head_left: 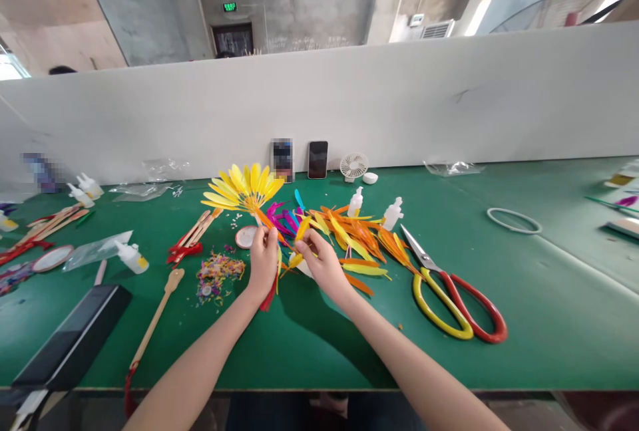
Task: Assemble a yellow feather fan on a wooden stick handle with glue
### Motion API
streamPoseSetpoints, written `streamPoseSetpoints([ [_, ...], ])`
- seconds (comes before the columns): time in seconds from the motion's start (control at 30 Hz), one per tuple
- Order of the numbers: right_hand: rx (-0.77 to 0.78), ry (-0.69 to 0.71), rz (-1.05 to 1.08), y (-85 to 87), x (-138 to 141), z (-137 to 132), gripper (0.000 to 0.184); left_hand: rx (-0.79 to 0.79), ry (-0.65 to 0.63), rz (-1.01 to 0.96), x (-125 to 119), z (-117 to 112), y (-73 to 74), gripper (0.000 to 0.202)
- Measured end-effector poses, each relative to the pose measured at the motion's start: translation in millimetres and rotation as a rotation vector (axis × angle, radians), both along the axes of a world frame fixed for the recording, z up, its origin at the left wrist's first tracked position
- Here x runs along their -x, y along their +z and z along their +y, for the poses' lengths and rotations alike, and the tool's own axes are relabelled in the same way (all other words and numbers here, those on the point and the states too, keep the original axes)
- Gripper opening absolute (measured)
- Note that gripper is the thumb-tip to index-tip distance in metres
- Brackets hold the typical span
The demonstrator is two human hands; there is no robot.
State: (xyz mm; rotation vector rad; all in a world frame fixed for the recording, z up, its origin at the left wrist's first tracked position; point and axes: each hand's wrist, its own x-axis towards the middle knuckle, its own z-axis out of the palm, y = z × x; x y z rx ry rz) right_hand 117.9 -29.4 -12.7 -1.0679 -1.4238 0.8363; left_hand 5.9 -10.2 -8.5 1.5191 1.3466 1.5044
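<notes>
My left hand (264, 257) is closed around the lower part of a fan of yellow feathers (245, 188), which spreads up and to the left. A red tassel (268, 298) hangs below that hand. Just right of it, my right hand (321, 259) pinches a yellow-orange feather (302, 228) between thumb and fingers. Behind and beside the right hand lies a pile of loose orange and yellow feathers (362, 235). Purple feathers (283, 219) show beyond the gap between my hands. What sits inside the left palm is hidden.
Large scissors (444, 288) lie partly open at right, near two glue bottles (393, 213). Left are colourful scraps (219, 275), a wooden stick (157, 318), tasselled sticks (194, 238) and a black box (74, 338). A phone (317, 159) and small fan (354, 165) stand by the white partition (349, 105).
</notes>
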Motion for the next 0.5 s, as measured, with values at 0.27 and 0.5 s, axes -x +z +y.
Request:
streamPoseSetpoints([
  [0.27, -0.003, -0.036, 0.147, -0.5, -1.7, -0.8, 0.025, -0.010, 0.031, -0.066, 5.2, 7.7, 2.3, 0.029],
  [0.5, 0.053, -0.099, 0.240, -0.5, -12.0, 3.4, 0.026, 0.030, 0.040, -0.172, 18.8, 18.4, 1.4, 0.032],
])
